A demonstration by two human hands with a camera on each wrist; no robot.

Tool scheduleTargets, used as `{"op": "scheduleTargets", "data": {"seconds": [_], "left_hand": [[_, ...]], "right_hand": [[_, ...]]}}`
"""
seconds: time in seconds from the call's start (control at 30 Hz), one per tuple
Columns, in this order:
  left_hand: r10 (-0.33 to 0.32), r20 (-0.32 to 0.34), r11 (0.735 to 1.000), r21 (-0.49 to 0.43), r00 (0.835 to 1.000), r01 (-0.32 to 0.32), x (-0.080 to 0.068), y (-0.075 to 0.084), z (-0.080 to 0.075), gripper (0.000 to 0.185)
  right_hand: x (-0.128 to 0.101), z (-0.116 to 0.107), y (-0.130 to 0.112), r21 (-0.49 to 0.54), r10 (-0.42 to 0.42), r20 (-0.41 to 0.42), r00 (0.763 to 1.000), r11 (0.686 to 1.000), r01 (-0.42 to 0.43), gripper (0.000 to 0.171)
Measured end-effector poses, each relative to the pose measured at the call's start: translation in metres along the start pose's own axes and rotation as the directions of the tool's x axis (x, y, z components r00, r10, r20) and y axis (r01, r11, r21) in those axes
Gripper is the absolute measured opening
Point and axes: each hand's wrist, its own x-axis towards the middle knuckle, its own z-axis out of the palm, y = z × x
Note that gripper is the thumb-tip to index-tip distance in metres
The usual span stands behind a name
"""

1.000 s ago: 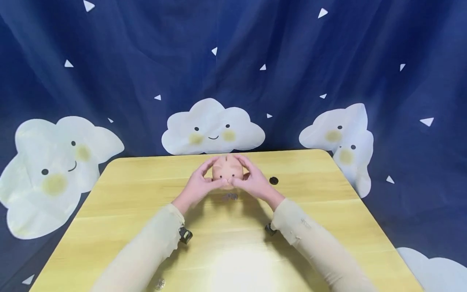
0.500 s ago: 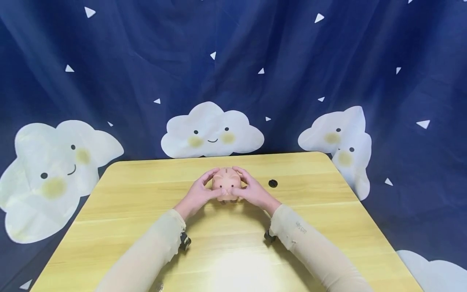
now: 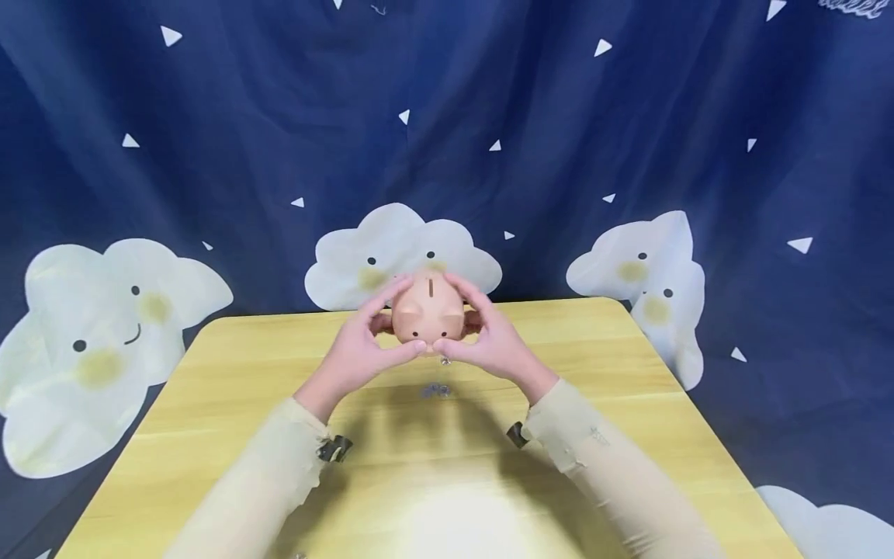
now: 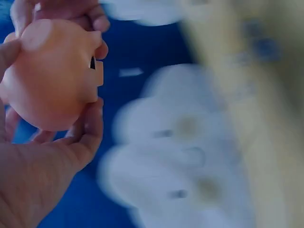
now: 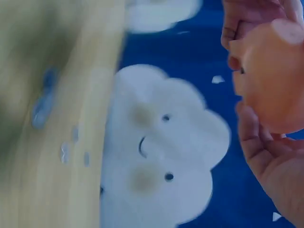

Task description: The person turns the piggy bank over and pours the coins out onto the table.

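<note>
A pink piggy bank (image 3: 427, 309) is held in the air above the table, its coin slot visible on top. My left hand (image 3: 356, 349) grips one side, thumb at the snout and fingers wrapped behind. On the other side my right hand (image 3: 499, 345) grips it the same way. Both wrist views show the piggy bank (image 4: 52, 80) with a dark opening at its underside. Several small shiny clear pieces (image 3: 436, 390) lie on the table beneath, blurred in the wrist views. Another shiny piece (image 3: 445, 360) shows just under the snout; whether it is falling I cannot tell.
The light wooden table (image 3: 244, 373) ends at a back edge in front of a dark blue curtain (image 3: 447, 93) with cloud faces. A small shiny piece (image 3: 300, 555) shows near the front left edge, by the left sleeve (image 3: 244, 481).
Both hands have lowered the piggy bank toward the table, then raised it higher and closer to the camera. The dark round disc on the right is now hidden behind the right hand.
</note>
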Motion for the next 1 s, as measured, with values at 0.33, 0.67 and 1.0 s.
{"op": "scheduleTargets", "data": {"seconds": [0.33,0.67,1.0], "left_hand": [[-0.272,0.188,0.95,-0.106,0.944,0.295,-0.016,-0.069,0.01,0.099],[-0.26,0.176,0.956,-0.094,0.949,0.279,-0.014,-0.082,0.007,0.096],[-0.111,0.086,0.994,-0.002,0.99,0.112,-0.007,-0.019,-0.006,0.097]], "right_hand": [[-0.028,0.02,0.06,0.047,0.264,0.151,0.953,0.961,-0.274,0.094],[-0.023,0.023,0.071,0.059,0.272,0.161,0.949,0.957,-0.285,0.089],[-0.002,0.008,0.017,0.024,0.082,0.11,0.991,0.996,-0.085,0.093]]}}
